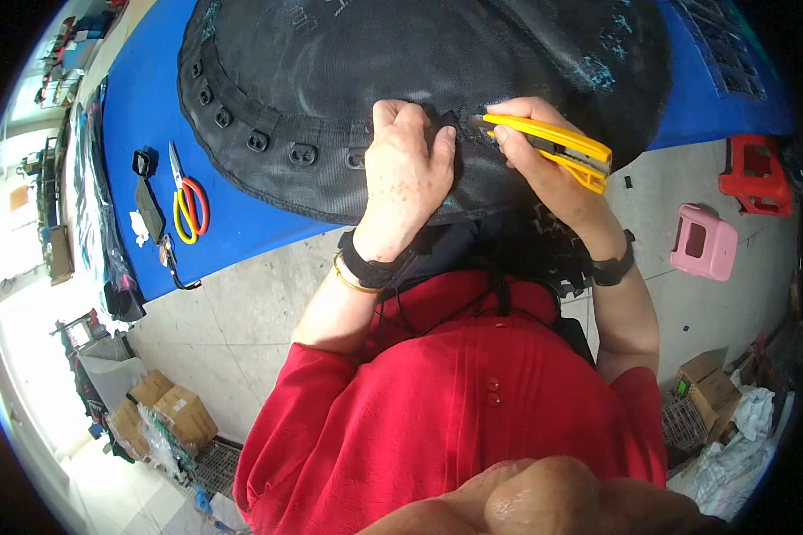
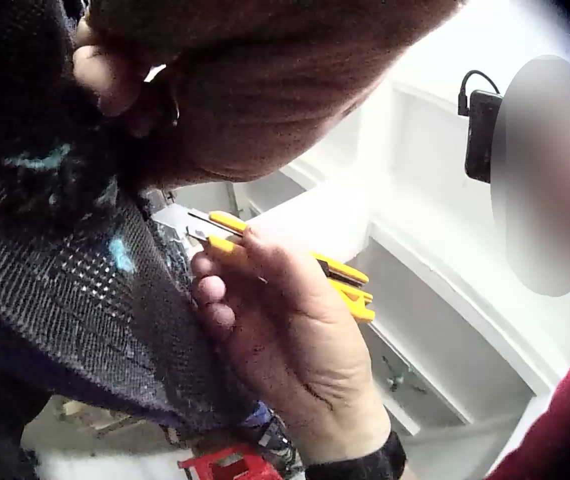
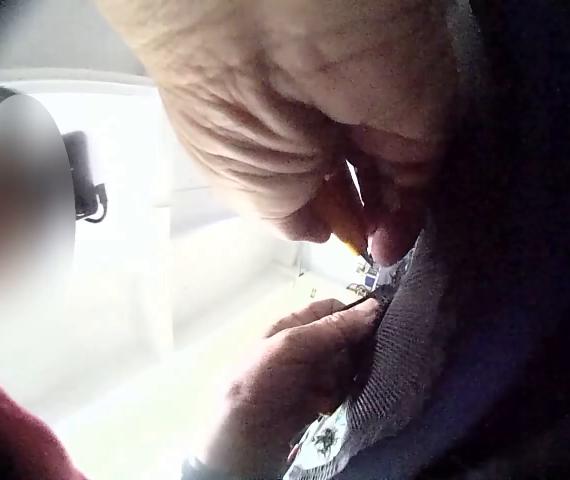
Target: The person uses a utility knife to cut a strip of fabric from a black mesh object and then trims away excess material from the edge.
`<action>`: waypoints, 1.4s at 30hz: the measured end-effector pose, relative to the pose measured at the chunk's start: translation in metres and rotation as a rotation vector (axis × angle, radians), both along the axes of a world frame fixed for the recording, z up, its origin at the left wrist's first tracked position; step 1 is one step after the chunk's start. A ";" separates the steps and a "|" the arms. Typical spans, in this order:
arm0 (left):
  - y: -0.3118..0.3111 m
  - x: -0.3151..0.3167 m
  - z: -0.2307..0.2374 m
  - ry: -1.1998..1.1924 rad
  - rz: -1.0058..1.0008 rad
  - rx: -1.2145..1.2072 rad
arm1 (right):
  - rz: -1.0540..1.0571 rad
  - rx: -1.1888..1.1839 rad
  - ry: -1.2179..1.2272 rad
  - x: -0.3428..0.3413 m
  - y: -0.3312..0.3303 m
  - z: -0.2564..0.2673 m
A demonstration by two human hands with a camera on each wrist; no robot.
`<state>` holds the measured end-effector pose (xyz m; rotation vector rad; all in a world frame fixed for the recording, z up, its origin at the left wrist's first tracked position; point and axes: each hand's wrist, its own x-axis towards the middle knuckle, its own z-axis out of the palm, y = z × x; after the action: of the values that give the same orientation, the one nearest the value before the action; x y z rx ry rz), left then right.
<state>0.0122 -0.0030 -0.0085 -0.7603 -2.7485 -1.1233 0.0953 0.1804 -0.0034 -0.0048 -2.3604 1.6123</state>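
Observation:
A large round black mesh mat [image 1: 473, 53] spreads over the blue table, with slotted black plastic pieces [image 1: 257, 140] along its near border and teal marks on its surface. My left hand [image 1: 406, 174] grips the mat near its front border, fingers curled and the thumb beside a small raised bit of dark material. Just to the right, my right hand [image 1: 553, 174] holds yellow-handled thread snips [image 1: 580, 143]. Their blades [image 2: 173, 216] point left, close to the left thumb and right at the mesh. In the right wrist view, the left hand [image 3: 295, 370] pinches the fabric's edge.
Scissors [image 1: 187, 201] with red and yellow handles lie on the blue table [image 1: 232, 259] at left, beside a dark strap [image 1: 148, 201]. Red [image 1: 758, 183] and pink [image 1: 703, 242] stools stand on the floor at right. Cardboard boxes [image 1: 183, 415] sit at lower left.

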 end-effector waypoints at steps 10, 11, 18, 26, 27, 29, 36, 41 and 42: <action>0.000 0.000 -0.001 0.007 0.000 -0.001 | 0.068 -0.011 -0.034 -0.006 0.002 -0.002; 0.000 0.000 -0.001 0.004 0.003 0.000 | 0.057 -0.054 -0.041 -0.006 0.003 -0.002; 0.000 0.000 -0.003 0.005 0.001 0.033 | 0.058 0.003 -0.076 0.001 0.008 0.004; -0.002 0.000 -0.003 0.021 0.004 0.028 | 0.051 -0.002 -0.118 0.006 0.007 0.009; -0.001 0.000 -0.003 0.013 0.007 0.031 | 0.048 0.008 -0.125 0.007 0.007 0.012; -0.001 0.000 -0.002 0.002 0.008 0.028 | 0.066 0.031 -0.118 0.010 0.010 0.012; -0.003 -0.002 -0.004 0.016 0.015 0.049 | 0.032 -0.099 -0.172 0.015 0.011 0.004; -0.003 -0.002 -0.006 0.024 0.008 0.051 | 0.062 -0.041 -0.152 0.012 0.011 0.006; -0.003 -0.002 -0.007 0.033 0.003 0.050 | 0.071 -0.024 -0.142 0.011 0.012 0.005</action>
<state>0.0102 -0.0059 -0.0152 -0.7610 -2.6832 -1.1639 0.1061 0.1922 0.0020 -0.0425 -2.4726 1.7267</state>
